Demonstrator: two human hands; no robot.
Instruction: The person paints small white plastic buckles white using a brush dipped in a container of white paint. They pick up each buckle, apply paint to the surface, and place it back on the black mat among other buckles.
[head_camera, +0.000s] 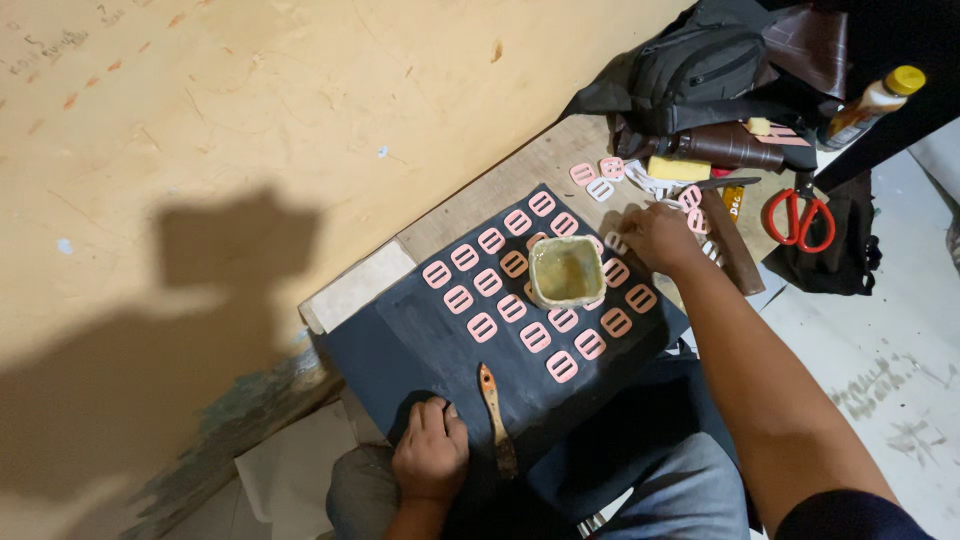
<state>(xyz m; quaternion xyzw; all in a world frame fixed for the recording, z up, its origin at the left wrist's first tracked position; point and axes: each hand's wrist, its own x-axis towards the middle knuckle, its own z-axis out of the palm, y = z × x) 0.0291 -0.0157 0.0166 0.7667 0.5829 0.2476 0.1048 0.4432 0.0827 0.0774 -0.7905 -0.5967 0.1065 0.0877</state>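
Observation:
My left hand (431, 451) rests on the near edge of a dark sheet (400, 335), fingers curled, holding nothing. Just right of it lies a brush (495, 420) with an orange handle. My right hand (655, 236) reaches to the sheet's far right corner, fingers closed around a pink buckle piece (616, 243). Several pink slotted buckle pieces (512, 308) lie in rows on the sheet. A square tub of yellowish glue (566, 271) stands among them.
More pink pieces (598, 178) lie on the wooden board (530, 168) beyond the sheet. Red-handled scissors (800, 215), a yellow block (678, 167), a black bag (700, 65) and a yellow-capped bottle (875, 100) sit at the upper right. A yellow wall (250, 120) runs along the left.

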